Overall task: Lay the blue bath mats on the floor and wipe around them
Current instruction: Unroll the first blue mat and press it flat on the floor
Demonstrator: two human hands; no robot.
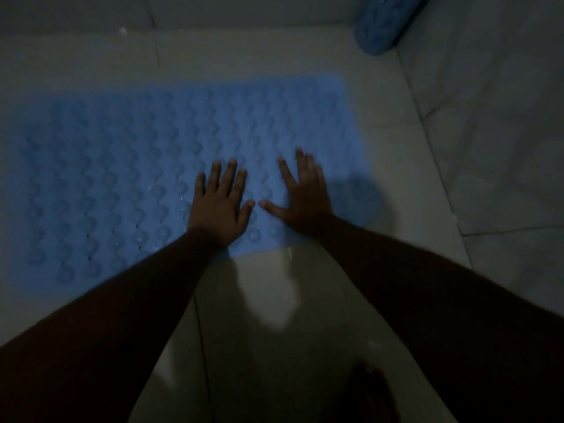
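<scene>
A blue bath mat (128,166) covered in round suction bumps lies flat on the pale tiled floor (268,315), spreading from the left edge to right of the middle. My left hand (219,203) presses flat on the mat near its front right corner, fingers straight and spread. Beside it, my right hand (302,193) also presses flat on the mat, fingers spread, thumb pointing left. A second blue bath mat (381,22), rolled up, leans in the far right corner against the wall.
A tiled wall (494,123) rises on the right, another along the top. Bare glossy floor tiles lie in front of the mat. My bare foot (372,395) shows dimly at the bottom. The room is dark.
</scene>
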